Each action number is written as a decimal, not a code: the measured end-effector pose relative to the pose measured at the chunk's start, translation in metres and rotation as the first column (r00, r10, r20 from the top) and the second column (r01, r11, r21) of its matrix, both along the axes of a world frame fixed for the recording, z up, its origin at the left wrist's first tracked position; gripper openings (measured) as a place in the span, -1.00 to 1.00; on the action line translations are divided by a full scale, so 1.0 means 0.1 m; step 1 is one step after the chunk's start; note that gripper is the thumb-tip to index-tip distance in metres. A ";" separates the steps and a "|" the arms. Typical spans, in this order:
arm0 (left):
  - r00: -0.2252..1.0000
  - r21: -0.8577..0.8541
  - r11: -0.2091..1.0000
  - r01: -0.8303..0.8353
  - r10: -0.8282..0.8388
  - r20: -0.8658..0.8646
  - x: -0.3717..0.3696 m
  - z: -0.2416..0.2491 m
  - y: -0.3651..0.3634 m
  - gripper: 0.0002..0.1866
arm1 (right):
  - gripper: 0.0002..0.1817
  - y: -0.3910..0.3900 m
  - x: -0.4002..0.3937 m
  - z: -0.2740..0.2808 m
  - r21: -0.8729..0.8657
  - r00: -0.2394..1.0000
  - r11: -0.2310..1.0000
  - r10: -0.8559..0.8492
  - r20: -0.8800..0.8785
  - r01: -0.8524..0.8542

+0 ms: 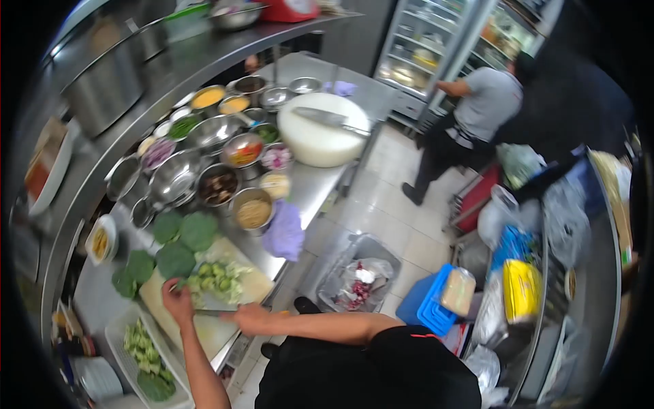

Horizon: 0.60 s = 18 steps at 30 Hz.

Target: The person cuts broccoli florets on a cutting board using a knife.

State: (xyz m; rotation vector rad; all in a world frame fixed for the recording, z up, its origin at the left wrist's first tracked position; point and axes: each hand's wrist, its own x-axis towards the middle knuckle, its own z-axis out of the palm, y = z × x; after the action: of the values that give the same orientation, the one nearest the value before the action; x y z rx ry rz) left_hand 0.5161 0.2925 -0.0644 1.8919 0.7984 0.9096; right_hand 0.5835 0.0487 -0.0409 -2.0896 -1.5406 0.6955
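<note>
My right hand [252,319] grips a kitchen knife [215,313], its blade lying across the cutting board [245,269] and pointing left. My left hand [178,305] is at the board's left side with fingers curled together, just below a broccoli head [175,260]; what they pinch is too small to make out. More large broccoli heads [197,232] rest along the far edge of the board. In front of the hands lies a pile of cut green pieces [219,281]. Left of my forearm, a white basket [116,334] holds broccoli florets and stems [142,351].
Metal bowls [216,133] of chopped ingredients crowd the counter behind the board. A thick round white chopping block [320,153] carries a cleaver [320,116]. A purple cloth [284,230] hangs over the counter edge. A grey bin [327,293] stands on the floor. Another person [477,109] stands by the fridges.
</note>
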 end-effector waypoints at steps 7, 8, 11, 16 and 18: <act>0.982 -0.323 0.944 -0.066 0.119 0.149 -0.05 0.28 -0.02 -0.48 | -0.46 0.40 -0.14 -0.25 0.187 0.977 0.980 -0.107 0.184 0.072; 0.980 -0.370 0.926 -0.075 0.137 0.143 -0.20 0.31 0.01 -0.45 | -0.46 0.41 -0.16 -0.22 0.158 0.980 0.985 -0.094 0.175 0.067; 0.964 -0.346 0.927 -0.146 0.212 0.162 -0.62 0.62 -0.18 -0.48 | -0.37 0.29 -0.04 -0.10 -0.032 0.968 0.996 -0.092 -0.231 0.087; 0.926 -0.440 0.855 -0.274 0.359 0.121 -1.31 -0.16 -0.12 -0.55 | -0.51 -0.19 0.12 0.13 0.054 0.913 0.971 -0.198 -0.357 0.232; 0.909 -0.369 0.842 -0.395 0.417 -0.020 -1.35 -0.21 -0.22 -0.60 | -0.55 -0.28 0.12 0.41 0.068 0.945 0.988 -0.114 -0.307 0.141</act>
State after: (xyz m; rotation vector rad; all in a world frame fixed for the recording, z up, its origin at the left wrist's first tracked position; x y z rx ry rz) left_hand 0.3816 0.2700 -0.0855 1.3830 1.2704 0.9851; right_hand 0.5955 0.0210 0.0002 -1.8949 -1.2344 0.8386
